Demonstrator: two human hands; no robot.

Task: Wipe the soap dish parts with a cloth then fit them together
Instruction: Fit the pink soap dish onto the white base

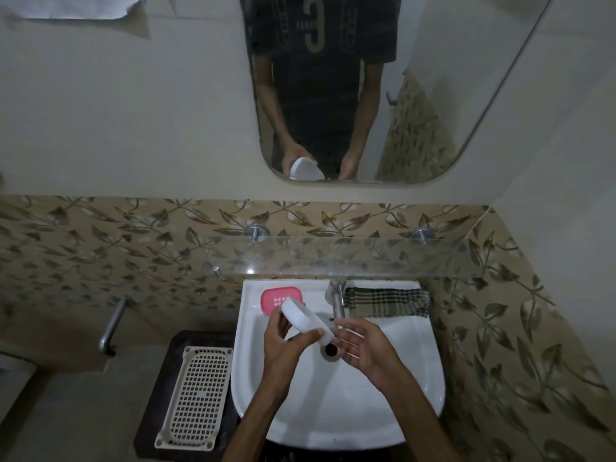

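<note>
**Soap dish base held over the basin**

Soap dish base (306,320), white, sat tilted in my left hand (283,341), fingers curled round it above the sink (416,378) drain. My right hand (363,348) hung just beside it, fingers spread, holding nothing. Its pink insert (281,299) lay on the sink's back ledge, left of the tap (337,303); the checked cloth (386,302) lay right of it.

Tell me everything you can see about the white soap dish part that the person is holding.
The white soap dish part is an oval, shallow shell that looks like smooth plastic. It is tilted on its edge above the sink, just over the drain. The left hand grips it, thumb across its lower end. The right hand is open beside that end; whether it touches is unclear. The mirror reflects it.
</note>
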